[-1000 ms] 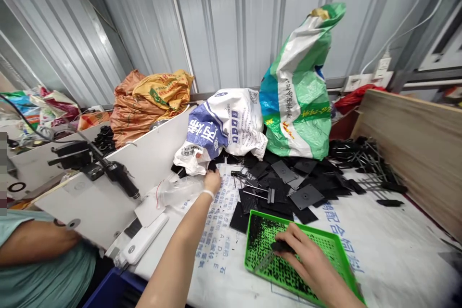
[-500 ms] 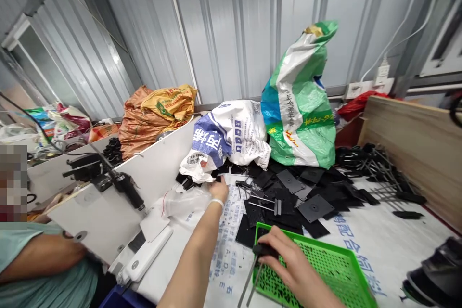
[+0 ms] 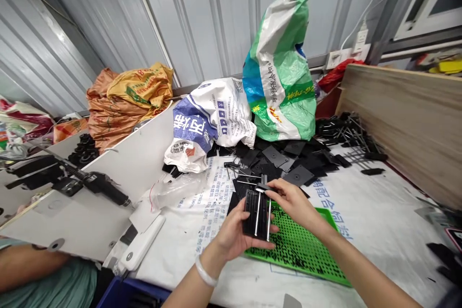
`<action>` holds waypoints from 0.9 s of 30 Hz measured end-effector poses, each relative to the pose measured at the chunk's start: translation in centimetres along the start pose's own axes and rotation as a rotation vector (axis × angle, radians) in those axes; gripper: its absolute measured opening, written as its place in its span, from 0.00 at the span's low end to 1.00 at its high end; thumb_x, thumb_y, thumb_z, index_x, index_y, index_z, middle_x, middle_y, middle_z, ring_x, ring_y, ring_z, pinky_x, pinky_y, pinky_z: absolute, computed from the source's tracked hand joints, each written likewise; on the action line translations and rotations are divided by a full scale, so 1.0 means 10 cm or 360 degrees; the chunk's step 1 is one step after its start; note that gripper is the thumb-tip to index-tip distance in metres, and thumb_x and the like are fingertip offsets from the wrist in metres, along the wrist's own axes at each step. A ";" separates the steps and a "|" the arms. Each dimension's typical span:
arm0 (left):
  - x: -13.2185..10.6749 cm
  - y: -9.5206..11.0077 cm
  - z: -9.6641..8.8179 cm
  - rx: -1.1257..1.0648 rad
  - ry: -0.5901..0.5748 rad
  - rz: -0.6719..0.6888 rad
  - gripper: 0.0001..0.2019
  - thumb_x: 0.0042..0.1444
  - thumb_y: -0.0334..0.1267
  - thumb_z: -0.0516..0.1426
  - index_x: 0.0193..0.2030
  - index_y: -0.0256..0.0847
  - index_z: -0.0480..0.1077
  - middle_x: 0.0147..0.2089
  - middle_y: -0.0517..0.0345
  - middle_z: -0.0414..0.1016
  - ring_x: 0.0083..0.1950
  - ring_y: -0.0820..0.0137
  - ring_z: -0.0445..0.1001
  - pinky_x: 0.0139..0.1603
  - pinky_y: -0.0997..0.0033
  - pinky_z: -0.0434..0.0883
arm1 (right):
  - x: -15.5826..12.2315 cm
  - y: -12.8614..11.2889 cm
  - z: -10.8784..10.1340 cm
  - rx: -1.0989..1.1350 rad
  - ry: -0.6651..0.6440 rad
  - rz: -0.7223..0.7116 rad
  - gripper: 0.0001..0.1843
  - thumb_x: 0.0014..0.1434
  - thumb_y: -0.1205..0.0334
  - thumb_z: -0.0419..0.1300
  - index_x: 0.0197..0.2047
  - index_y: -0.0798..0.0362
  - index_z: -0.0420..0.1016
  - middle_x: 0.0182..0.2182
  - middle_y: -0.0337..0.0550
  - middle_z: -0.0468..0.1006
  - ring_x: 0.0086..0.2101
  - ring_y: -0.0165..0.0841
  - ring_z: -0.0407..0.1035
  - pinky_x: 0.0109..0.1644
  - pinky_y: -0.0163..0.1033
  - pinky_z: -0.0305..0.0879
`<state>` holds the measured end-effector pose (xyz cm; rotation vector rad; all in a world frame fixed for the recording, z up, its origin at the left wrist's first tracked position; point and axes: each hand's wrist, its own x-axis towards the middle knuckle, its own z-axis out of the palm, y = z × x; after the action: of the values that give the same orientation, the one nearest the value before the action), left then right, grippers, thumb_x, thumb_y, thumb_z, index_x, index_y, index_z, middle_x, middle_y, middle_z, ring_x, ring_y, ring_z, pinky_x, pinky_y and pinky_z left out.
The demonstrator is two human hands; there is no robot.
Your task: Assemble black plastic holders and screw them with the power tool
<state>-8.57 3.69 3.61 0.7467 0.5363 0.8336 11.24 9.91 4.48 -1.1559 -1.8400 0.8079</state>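
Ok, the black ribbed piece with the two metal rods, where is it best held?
By its two long side edges, coming from underneath, as the left hand does now. The black ribbed piece is a flat oblong with the metal rods lying lengthwise on its upper face, so a grip from below probably leaves that face and the top end free for the right hand.

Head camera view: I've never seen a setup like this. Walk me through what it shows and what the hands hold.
There is no machine here. One camera sits on a person's head and looks down at their two bare hands. The left hand cups a black ribbed plate from below; the right hand pinches the top of two metal prongs lying on it. Beneath is a green perforated tray on a printed white cover, with a pile of black plates and a green sack behind. The arm at lower left is another person's.
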 end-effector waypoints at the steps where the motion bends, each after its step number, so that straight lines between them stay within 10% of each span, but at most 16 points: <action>1: 0.00 -0.06 0.04 -0.0051 0.0060 -0.0001 0.21 0.63 0.42 0.51 0.62 0.46 0.56 0.52 0.41 0.75 0.50 0.51 0.77 0.46 0.46 0.72 | -0.04 0.00 -0.02 -0.0023 0.0000 -0.0015 0.14 0.63 0.52 0.54 0.41 0.52 0.76 0.33 0.45 0.74 0.34 0.37 0.70 0.37 0.40 0.68; 14: 0.09 -0.37 0.43 -0.0192 0.0367 0.0041 0.24 0.62 0.52 0.53 0.58 0.39 0.58 0.41 0.41 0.79 0.35 0.64 0.78 0.33 0.66 0.74 | -0.40 0.03 -0.15 -0.0099 0.0089 0.0003 0.16 0.64 0.50 0.56 0.44 0.52 0.78 0.31 0.44 0.71 0.31 0.34 0.68 0.31 0.37 0.67; 19: 0.06 -0.37 0.32 -0.0014 0.0316 -0.0127 0.19 0.55 0.43 0.59 0.50 0.43 0.60 0.40 0.53 0.75 0.33 0.65 0.78 0.28 0.69 0.73 | -0.46 0.03 -0.28 0.0180 0.0292 -0.0106 0.11 0.64 0.54 0.57 0.44 0.51 0.74 0.36 0.44 0.71 0.37 0.35 0.68 0.39 0.38 0.67; 23: 0.04 -0.29 0.23 0.0463 0.0287 -0.0012 0.22 0.45 0.31 0.66 0.46 0.42 0.64 0.42 0.56 0.74 0.33 0.67 0.78 0.30 0.72 0.73 | -0.50 -0.13 -0.27 0.0052 -0.0150 -0.0290 0.10 0.68 0.58 0.51 0.43 0.50 0.73 0.36 0.44 0.71 0.39 0.36 0.67 0.43 0.40 0.65; 27: 0.05 -0.18 0.17 0.0531 0.0633 0.0271 0.18 0.46 0.36 0.68 0.42 0.37 0.69 0.34 0.57 0.76 0.27 0.72 0.76 0.23 0.79 0.65 | -0.62 -0.18 -0.08 -0.0070 -0.0059 -0.0207 0.10 0.69 0.59 0.50 0.43 0.51 0.71 0.35 0.43 0.70 0.37 0.34 0.67 0.41 0.39 0.63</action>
<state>-6.35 2.66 3.25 0.9460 0.9940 1.0748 12.84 3.58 4.52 -1.0425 -1.9508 0.7221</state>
